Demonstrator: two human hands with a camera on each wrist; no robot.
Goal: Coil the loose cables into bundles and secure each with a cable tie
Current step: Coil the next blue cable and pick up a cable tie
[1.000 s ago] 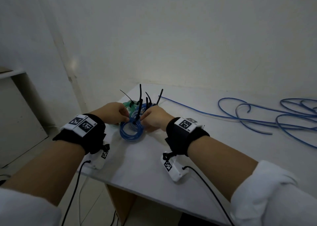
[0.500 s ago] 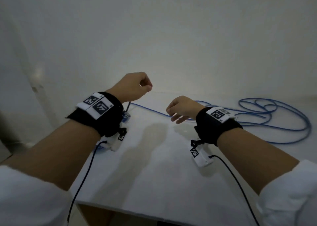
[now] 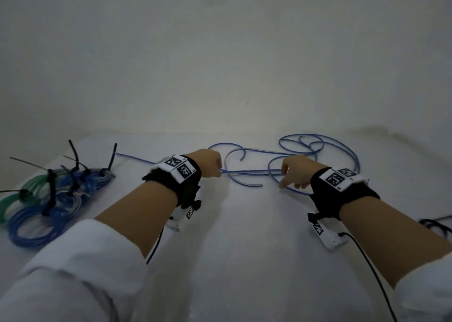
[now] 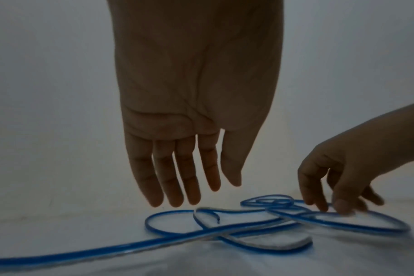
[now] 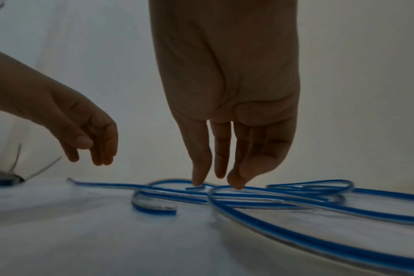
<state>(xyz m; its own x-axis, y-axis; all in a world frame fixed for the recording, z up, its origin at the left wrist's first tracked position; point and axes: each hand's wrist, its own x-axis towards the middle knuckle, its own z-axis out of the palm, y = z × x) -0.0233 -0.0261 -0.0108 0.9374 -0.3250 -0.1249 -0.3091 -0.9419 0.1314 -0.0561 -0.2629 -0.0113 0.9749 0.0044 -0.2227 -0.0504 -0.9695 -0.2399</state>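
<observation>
**Both hands over loose cable, nothing gripped**

Loose blue cable sprawled in several overlapping loops across far middle of white table, one straight run trailing off toward bundles. Cut end visible near its middle loops.

Left hand poised just above the cable's nearer loops; fingers straight, slightly spread, pointing down, tips clear of the cable in left wrist view. Nothing held.

Right hand lowered onto the cable to the right of left hand; fingers extended downward, thumb and forefinger tips resting at or touching a strand. No closing round the strand visible; whether tips press or merely brush, cannot tell.

Finished bundles lying well to the left of the cable, at table's left edge: blue coils nearest, a green coil at far left, each cinched with black ties, tails sticking up and outward.

Black wrist straps with square printed markers on both forearms, white sleeves pushed back, thin black leads hanging from each wrist unit. Further dark cord at table's right edge, detail unclear.
</observation>
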